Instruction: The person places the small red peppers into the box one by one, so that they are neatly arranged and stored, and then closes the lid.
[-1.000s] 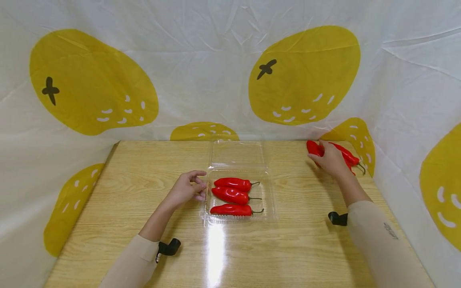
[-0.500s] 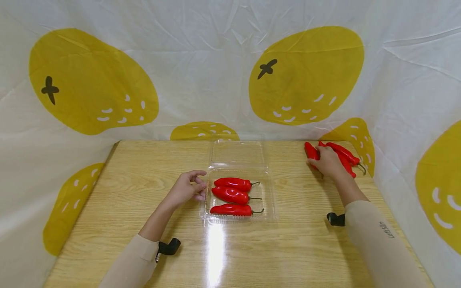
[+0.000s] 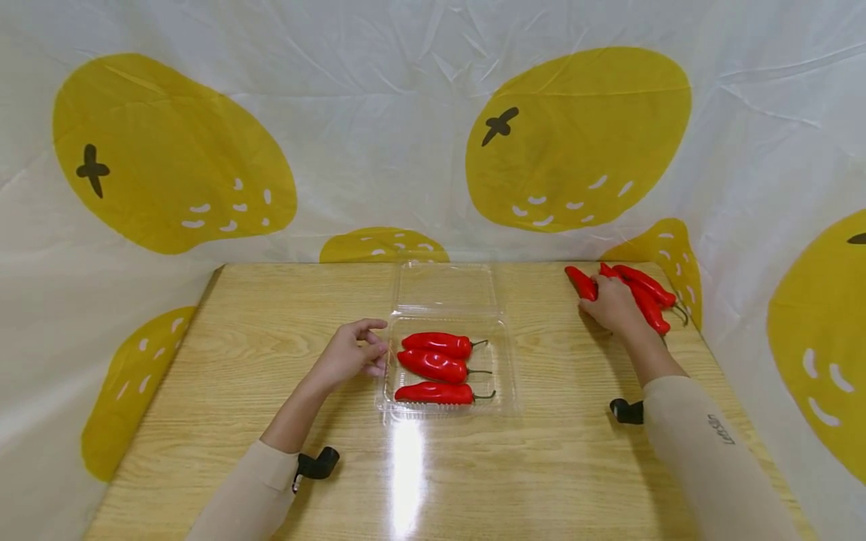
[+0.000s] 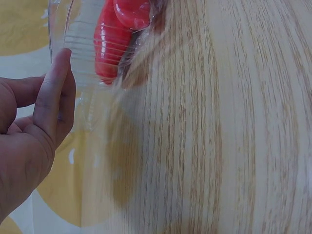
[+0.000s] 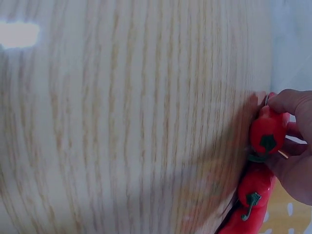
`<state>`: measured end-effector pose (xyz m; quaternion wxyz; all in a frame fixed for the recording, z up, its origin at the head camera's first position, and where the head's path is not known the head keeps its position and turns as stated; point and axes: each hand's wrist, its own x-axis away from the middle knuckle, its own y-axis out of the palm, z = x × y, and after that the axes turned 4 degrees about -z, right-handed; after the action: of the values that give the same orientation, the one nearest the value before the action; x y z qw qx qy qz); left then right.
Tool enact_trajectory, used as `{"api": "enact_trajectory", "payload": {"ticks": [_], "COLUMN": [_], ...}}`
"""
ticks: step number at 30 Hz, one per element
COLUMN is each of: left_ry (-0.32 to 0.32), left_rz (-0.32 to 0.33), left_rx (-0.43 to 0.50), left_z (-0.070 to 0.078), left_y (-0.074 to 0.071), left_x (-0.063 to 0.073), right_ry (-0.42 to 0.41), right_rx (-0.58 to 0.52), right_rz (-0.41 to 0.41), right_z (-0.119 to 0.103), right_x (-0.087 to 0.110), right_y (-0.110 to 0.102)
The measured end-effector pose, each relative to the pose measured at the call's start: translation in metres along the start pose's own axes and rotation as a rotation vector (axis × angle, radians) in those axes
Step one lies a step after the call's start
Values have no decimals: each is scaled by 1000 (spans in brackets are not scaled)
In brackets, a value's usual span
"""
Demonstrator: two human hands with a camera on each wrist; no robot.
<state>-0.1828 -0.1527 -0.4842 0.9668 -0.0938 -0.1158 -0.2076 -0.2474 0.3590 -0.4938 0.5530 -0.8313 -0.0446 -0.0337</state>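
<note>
In the head view, three red chili peppers (image 3: 433, 365) lie side by side in an open clear plastic clamshell box (image 3: 504, 353), stems to the right. My left hand (image 3: 349, 352) is at the box's left side, fingers loosely bent; in the left wrist view the fingertips (image 4: 62, 57) touch the clear wall without curling round it. At the table's back right, my right hand (image 3: 613, 302) pinches another red chili pepper (image 3: 580, 282) between thumb and fingers. The right wrist view shows that pepper's green-stemmed end (image 5: 268, 131) beside the thumb. The palm hides part of it.
More red chili peppers (image 3: 651, 288) lie in a loose heap just right of my right hand, by the table's right corner. The box's lid (image 3: 446, 287) is folded back toward the wall. White cloth (image 3: 379, 150) with yellow fruit prints encloses the wooden table (image 3: 284, 300).
My right hand has drawn one chili pepper slightly left, apart from the heap, and its tip has swung left. My left hand and the box have stayed put.
</note>
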Motion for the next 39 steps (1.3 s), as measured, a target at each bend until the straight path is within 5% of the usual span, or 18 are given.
{"api": "enact_trajectory", "payload": {"ticks": [10, 19, 39], "left_ry": [-1, 3, -1], "left_rz": [2, -3, -3], "left_rx": [-14, -17, -23], "left_z": [0, 0, -2], "left_y": [0, 1, 0], "left_x": [-1, -1, -1], "right_ry": [7, -69, -347], "right_rx": [-125, -109, -130], "right_rz": [0, -18, -76], "right_z": [2, -8, -93], "right_x": [11, 24, 61], "right_y": [-6, -20, -29]}}
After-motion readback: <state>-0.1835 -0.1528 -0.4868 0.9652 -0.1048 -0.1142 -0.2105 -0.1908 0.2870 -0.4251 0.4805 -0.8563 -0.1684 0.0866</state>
